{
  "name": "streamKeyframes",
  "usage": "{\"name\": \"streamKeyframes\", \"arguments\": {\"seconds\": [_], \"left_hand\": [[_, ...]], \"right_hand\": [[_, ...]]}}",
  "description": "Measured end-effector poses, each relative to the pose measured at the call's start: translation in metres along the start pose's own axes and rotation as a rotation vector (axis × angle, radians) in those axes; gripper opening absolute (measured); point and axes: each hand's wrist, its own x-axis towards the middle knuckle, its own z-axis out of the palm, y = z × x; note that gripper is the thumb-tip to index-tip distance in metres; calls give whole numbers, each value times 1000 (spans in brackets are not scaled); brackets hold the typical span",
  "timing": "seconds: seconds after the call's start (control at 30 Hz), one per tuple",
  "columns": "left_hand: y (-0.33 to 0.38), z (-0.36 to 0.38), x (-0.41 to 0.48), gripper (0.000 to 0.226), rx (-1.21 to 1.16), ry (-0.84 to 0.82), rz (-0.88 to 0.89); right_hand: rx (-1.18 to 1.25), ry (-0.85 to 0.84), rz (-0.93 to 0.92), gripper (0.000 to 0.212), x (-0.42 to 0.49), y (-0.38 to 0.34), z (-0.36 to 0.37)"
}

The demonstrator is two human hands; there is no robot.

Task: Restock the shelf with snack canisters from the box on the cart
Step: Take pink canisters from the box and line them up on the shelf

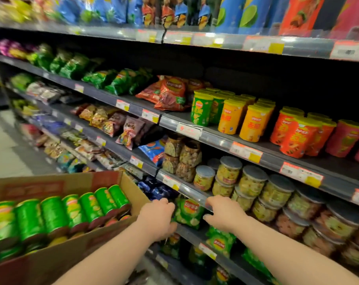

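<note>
A shop aisle with a pale floor (4, 153) runs along tall dark shelving (215, 138) packed with snack bags, most of them smeared by motion blur, and the price tags on the rails cannot be read. The top shelf is cut off by the frame. To the left of the fingers an open cardboard box (133, 188) sits with its near corner out of frame. Seven green canisters (53, 212) lie on their sides across its top layer, and more under them are mostly hidden. Well above the fingers, upright shelf canisters (232, 118) stand in green, orange, red and pink groups; just above and to the right are clear lidded jars (254, 182) stacked two high. Between the two hands a green chip bag (188, 211) stands on a lower shelf. The left hand (158, 218) curls its fingers round the bag's left edge, holding it. The right hand (226, 214) has its thumb at the bag's right edge; its fingers are hidden behind the hand, so I cannot tell their grip.
</note>
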Motion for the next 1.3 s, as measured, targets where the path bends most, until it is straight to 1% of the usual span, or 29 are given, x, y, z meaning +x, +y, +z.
{"name": "streamKeyframes", "arguments": {"seconds": [0.2, 0.33, 0.6, 0.77, 0.87, 1.0, 1.1, 1.2, 1.3], "left_hand": [[-55, 25, -53, 44, -45, -28, -184], [-87, 39, -84, 45, -65, -68, -296], [-111, 62, -103, 44, -154, -94, -435], [-132, 71, -99, 45, -186, -86, -534], [-142, 73, -87, 43, -197, -104, -575], [-156, 70, -61, 45, -230, -107, -628], [-166, 70, -41, 45, -232, -110, -664], [-175, 73, -24, 43, -237, -143, -704], [-187, 79, -12, 44, -264, -179, -752]], "right_hand": [[-2, -64, -131, 42, 21, -65, 23], [-17, -107, -208, 39, 31, -104, 40], [-22, -175, -348, 41, 58, -154, 60], [-18, -219, -441, 40, 87, -184, 71], [-33, -266, -496, 38, 112, -190, 76], [-5, -278, -548, 37, 150, -194, 72], [-31, -288, -602, 37, 176, -199, 72], [-44, -314, -636, 36, 204, -202, 75], [-56, -350, -658, 40, 230, -204, 77]]}}
